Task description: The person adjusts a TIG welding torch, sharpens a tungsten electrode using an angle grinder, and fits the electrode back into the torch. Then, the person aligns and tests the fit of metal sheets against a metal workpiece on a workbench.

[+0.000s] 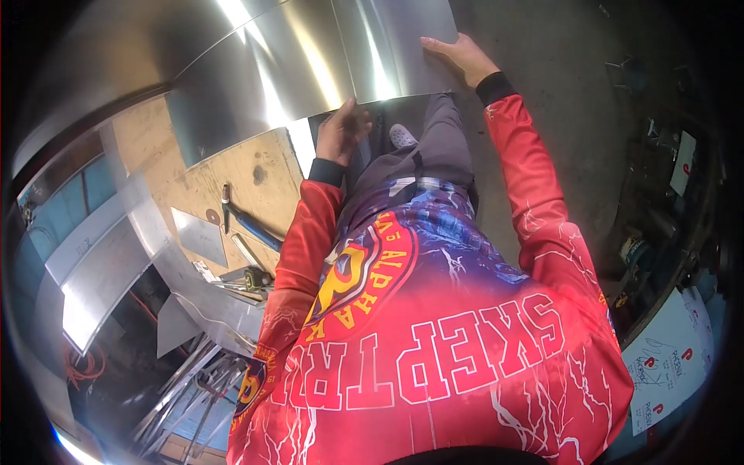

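A large shiny metal sheet spans the top of the view, with bent lines across it. My right hand grips its right end, thumb lying on the upper face and the fingers partly hidden. At the near edge of the sheet is my left hand, its fingers curled and closed at the edge. Beneath the sheet, to the left, lies a wooden worktop. On it rest a blue-and-black handled tool and a tape measure.
Metal offcuts lie on the worktop's left side. Long metal strips are bundled at lower left, near an orange cord. Printed white film sheeting sits at lower right. Dark floor stretches along the right.
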A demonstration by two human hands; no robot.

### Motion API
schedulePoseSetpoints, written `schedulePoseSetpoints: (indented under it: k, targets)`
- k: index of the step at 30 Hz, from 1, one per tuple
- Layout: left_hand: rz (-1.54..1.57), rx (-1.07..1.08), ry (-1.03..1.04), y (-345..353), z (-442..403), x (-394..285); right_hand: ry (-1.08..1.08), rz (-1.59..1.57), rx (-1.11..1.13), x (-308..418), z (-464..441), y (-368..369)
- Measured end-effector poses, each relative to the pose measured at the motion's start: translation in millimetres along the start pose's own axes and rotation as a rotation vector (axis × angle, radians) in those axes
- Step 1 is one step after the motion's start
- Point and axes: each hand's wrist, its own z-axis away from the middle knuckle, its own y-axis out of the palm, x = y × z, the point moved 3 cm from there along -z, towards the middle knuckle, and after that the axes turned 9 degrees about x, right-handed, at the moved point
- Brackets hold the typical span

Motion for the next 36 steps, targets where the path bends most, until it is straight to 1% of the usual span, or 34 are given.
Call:
schedulePoseSetpoints:
  k: [3,7,10,12,13,15,17,20,23,25,28,30,31,34,36]
  targets:
    - [-0.066,0.018,-0.05,-4,4,-1,0.003,0.005,-0.01,1,2,1]
    - [-0.165,0.019,-0.05,-4,4,0,-0.046,-0.027,0.016,-1,1,1]
    - [-0.117,0.004,0.002,-1,3,1,-0.012,0.02,-0.012,7,7,3]
    - [-0.224,-0.015,0.094,-1,4,1,0.006,0.033,-0.019,9,9,2]
    - [-0.223,-0.015,0.094,-1,3,1,0.025,0.047,-0.024,10,8,3]
    - [-0.337,-0.058,0.134,-3,4,0,0.045,0.058,-0.028,20,15,7]
    - [-0.34,-0.064,0.135,-3,2,0,0.065,0.071,-0.033,19,15,6]
    - [-0.335,-0.071,0.13,-4,0,0,0.01,0.013,0.001,11,7,4]
    - [-0.322,-0.066,0.124,-5,3,2,0.045,0.043,-0.038,11,8,3]
    - [-0.318,-0.062,0.124,-6,5,1,-0.026,-0.008,0.013,5,2,2]
    - [-0.235,-0.001,0.114,-3,10,4,0.035,0.018,-0.015,17,14,6]
    - [-0.116,0.02,0.068,2,12,4,0.017,0.01,0.004,10,9,3]
    - [-0.116,0.02,0.069,2,10,5,-0.002,0.001,0.022,7,6,2]
    - [-0.147,0.02,0.108,-1,2,8,0.017,-0.002,0.003,5,5,1]
    - [-0.348,-0.089,0.147,-3,0,6,0.02,0.0,0.0,10,8,3]
